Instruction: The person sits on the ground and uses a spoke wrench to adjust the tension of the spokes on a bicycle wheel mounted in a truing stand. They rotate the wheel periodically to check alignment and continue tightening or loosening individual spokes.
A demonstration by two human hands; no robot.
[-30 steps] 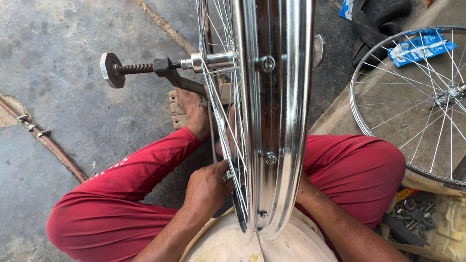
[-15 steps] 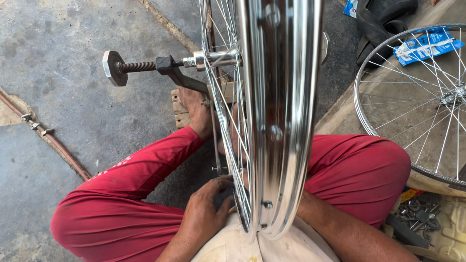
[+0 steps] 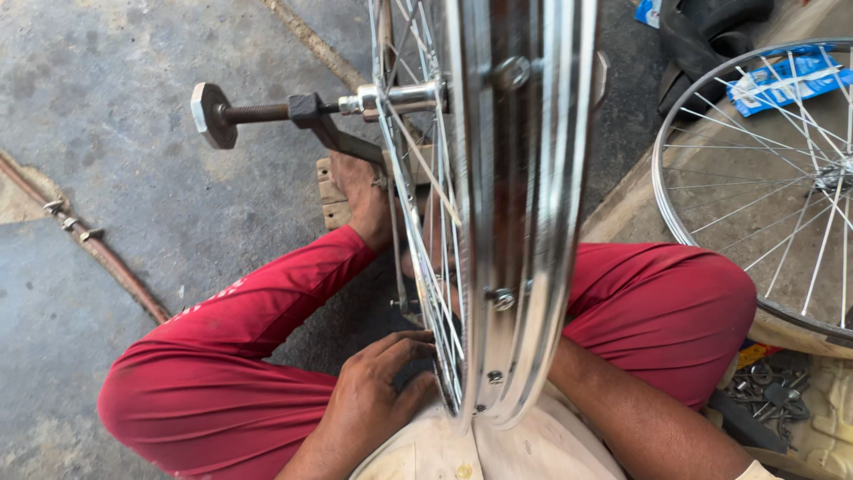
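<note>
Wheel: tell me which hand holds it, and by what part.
The left hand has its fingers on the spokes near the bottom of the wheel. The right hand is hidden behind the rim; its hold cannot be told.

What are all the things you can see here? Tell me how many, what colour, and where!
Wheel rim: one, shiny silver, upright in the middle, between the knees.
Axle stand: one, dark metal, left of the rim at the hub.
Second spoked wheel: one, silver, lying flat at right.
Blue packet: one, top right, under the second wheel's spokes.
Black tyre: one, top right.
Small metal parts: several, grey, bottom right.
Trousers: one pair, red.
Foot: one, bare, behind the spokes.
Left hand: at the spokes.
Right hand: hidden behind the rim.
</note>
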